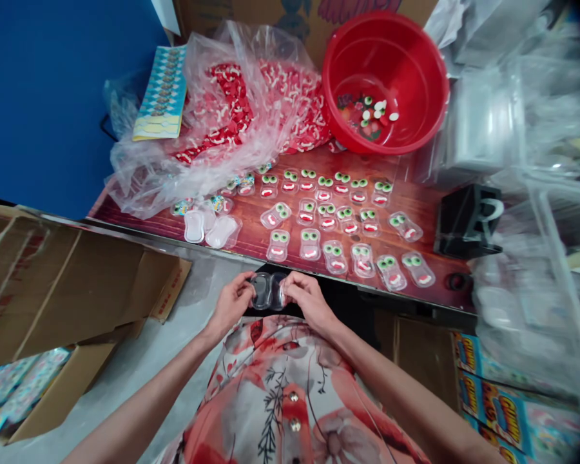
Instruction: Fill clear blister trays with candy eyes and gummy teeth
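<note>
Just in front of the table edge, my left hand [234, 298] and my right hand [310, 299] pinch a small clear plastic case [262, 291] from its two sides. Its two rounded halves lie spread side by side, and I see no candy in them. Beyond my hands, several similar clear cases [310, 245] stand in loose rows on the table [290, 166], each with a pair of green gummy eyes and a red mouth with white teeth. White-looking cases [222, 231] are piled up and left of my left hand.
A plastic bag of red-and-white gummy mouths [236, 96] lies at the back with a blue printed sheet [162, 90]. Beside it stands a red basin [386, 138] holding several gummy eyes. Right are a black holder [468, 219] and clear bins [522, 193]; cardboard boxes [77, 277] stand lower left.
</note>
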`<state>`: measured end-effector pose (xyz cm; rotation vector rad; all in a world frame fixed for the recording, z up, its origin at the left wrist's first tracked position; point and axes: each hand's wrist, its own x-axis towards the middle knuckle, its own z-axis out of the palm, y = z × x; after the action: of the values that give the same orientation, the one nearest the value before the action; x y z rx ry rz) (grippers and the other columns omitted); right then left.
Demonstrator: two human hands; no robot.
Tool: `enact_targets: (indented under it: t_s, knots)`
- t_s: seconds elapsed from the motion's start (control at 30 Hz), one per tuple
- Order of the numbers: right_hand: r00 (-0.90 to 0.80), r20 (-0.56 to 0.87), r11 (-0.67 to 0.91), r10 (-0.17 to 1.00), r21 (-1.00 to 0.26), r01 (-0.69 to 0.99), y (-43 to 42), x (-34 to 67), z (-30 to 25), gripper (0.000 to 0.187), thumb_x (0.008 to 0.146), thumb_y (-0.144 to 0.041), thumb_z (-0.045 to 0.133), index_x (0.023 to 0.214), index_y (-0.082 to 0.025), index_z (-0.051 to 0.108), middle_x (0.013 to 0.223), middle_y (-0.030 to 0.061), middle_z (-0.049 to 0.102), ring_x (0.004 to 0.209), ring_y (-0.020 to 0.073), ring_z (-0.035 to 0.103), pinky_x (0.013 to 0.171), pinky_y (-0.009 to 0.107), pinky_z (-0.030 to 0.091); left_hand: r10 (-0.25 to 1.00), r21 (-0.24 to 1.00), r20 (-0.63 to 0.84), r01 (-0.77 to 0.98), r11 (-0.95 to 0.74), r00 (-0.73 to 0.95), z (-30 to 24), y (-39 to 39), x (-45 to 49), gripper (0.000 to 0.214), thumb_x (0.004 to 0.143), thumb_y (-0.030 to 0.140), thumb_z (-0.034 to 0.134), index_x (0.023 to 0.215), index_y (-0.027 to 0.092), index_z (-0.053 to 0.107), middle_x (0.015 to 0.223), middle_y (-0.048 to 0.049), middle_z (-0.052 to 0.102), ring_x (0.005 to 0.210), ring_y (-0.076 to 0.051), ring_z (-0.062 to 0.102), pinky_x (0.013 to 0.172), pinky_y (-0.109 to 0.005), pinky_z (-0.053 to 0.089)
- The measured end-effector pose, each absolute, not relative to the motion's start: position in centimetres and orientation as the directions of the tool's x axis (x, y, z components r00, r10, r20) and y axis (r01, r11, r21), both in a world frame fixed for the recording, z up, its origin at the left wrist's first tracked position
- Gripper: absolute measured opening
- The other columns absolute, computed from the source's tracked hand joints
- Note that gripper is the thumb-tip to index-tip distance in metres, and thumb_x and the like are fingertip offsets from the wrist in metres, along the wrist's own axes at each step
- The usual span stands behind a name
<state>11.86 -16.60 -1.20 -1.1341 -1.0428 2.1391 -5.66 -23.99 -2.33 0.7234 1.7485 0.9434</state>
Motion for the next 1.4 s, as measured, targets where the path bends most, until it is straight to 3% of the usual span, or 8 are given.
enact_targets:
  t_s: [0.23,0.43,0.57,0.7,0.83,1.03,1.3,1.4]
  knots:
    - [-0.549,-0.405,-0.554,0.731,-0.822,-0.132,-15.9,12.2,1.4,0.018,0.074,-0.026,0.065,0.068,-0.019,0.050,0.069,-0.0022,0.061,0.046,0.0054,0.044,0.045,0.020,0.034,0.767,0.852,-0.502,-0.075,0.519,-0.400,-1.3,-23.7,-5.6,0.033,0.077,0.040,0.066,0.100,0.016,0.063,0.059,0.0064,0.054,0.052,-0.009,0.048,0.054,-0.020,0.038]
    - [-0.499,-0.326,-0.479,0.803,-0.851,-0.215,-12.6,11.6,4.2,0.028,0.070,-0.023,0.069,0.089,-0.023,0.050,0.074,-0.0048,0.062,0.051,0.0073,0.048,0.050,0.021,0.039,0.812,0.803,-0.546,-0.403,0.439,-0.205,2.9,-20.9,-5.2,0.034,0.076,0.045,0.075,0.092,0.019,0.059,0.077,0.0007,0.063,0.065,-0.013,0.060,0.058,-0.023,0.045]
    - [-0.440,-0.260,-0.374,0.859,-0.906,-0.195,-10.1,11.6,4.9,0.024,0.077,-0.028,0.066,0.097,-0.023,0.054,0.071,-0.0059,0.057,0.053,0.0091,0.048,0.054,0.022,0.042,0.875,0.801,-0.475,-0.457,0.387,-0.091,4.4,-16.9,-4.0,0.034,0.079,0.049,0.071,0.081,0.017,0.059,0.058,0.0054,0.048,0.047,-0.006,0.037,0.046,-0.019,0.029]
    - [-0.376,-0.202,-0.249,0.904,-0.965,-0.081,-8.3,12.5,4.3,0.019,0.081,-0.029,0.064,0.098,-0.022,0.058,0.080,-0.0020,0.061,0.062,0.0115,0.053,0.060,0.024,0.045,0.896,0.804,-0.440,-0.416,0.424,0.061,4.4,-13.9,-2.9,0.048,0.089,0.064,0.050,0.081,0.018,0.059,0.044,0.0100,0.025,0.041,-0.006,0.015,0.043,-0.022,0.015]
    - [-0.349,-0.156,-0.110,0.924,-0.983,0.148,-7.4,13.9,3.9,0.017,0.088,-0.032,0.057,0.102,-0.023,0.059,0.087,0.0013,0.062,0.070,0.0153,0.058,0.068,0.028,0.049,0.874,0.815,-0.469,-0.319,0.483,0.125,3.9,-12.2,-2.2,0.038,0.087,0.054,0.059,0.079,0.017,0.060,0.042,0.0098,0.029,0.039,-0.005,0.018,0.043,-0.023,0.014]
    - [-0.321,-0.022,0.211,0.947,-0.710,0.671,-7.1,13.8,4.6,0.036,0.087,-0.035,0.063,0.121,-0.021,0.061,0.111,0.0118,0.061,0.098,0.0268,0.059,0.090,0.042,0.047,0.842,0.813,-0.536,-0.236,0.532,0.050,3.1,-9.7,-2.1,0.037,0.080,0.054,0.064,0.073,0.020,0.053,0.046,0.0094,0.033,0.041,-0.005,0.022,0.042,-0.021,0.012]
    - [-0.223,-0.042,0.156,0.974,-0.587,0.794,-6.2,11.3,4.0,0.038,0.086,-0.027,0.059,0.122,-0.014,0.058,0.112,0.0154,0.064,0.100,0.0284,0.061,0.086,0.040,0.048,0.808,0.802,-0.549,-0.137,0.581,0.214,2.9,-6.4,-4.3,0.036,0.082,0.055,0.061,0.078,0.021,0.050,0.046,0.0105,0.032,0.039,-0.005,0.017,0.041,-0.019,0.010]
    - [-0.173,-0.044,0.097,0.984,-0.680,0.727,-5.4,10.8,3.2,0.037,0.084,-0.026,0.060,0.120,-0.014,0.060,0.108,0.0124,0.067,0.097,0.0255,0.063,0.086,0.037,0.048,0.819,0.830,-0.529,-0.066,0.554,0.221,2.8,-5.2,-4.9,0.038,0.085,0.055,0.057,0.071,0.020,0.047,0.046,0.0099,0.032,0.040,-0.005,0.018,0.041,-0.019,0.013]
